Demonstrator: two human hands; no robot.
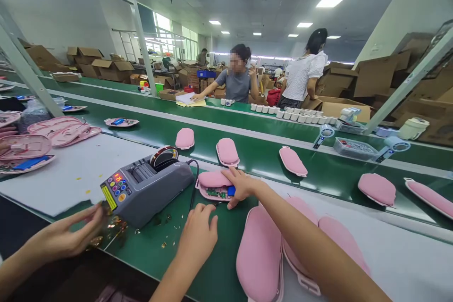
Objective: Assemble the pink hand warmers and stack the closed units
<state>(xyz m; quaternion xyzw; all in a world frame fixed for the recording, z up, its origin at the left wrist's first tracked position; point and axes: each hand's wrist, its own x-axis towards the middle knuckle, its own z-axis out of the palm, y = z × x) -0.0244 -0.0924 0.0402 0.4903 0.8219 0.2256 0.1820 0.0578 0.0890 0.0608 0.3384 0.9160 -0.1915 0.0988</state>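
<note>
One gaping pink oval plastic shell (213, 180), likely light and stiff, lies on the glossy green worktop (224, 255); our right hand (242, 185) clasps its right end, our left hand (198, 230) bends nearby, contents we cannot tell; rims safest, green circuit board (215, 193) probably fragile.

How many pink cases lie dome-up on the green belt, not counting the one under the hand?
5: one pink case behind the tape machine, one beyond the right hand, one right of centre, two at far right. None looks hidden.
</note>
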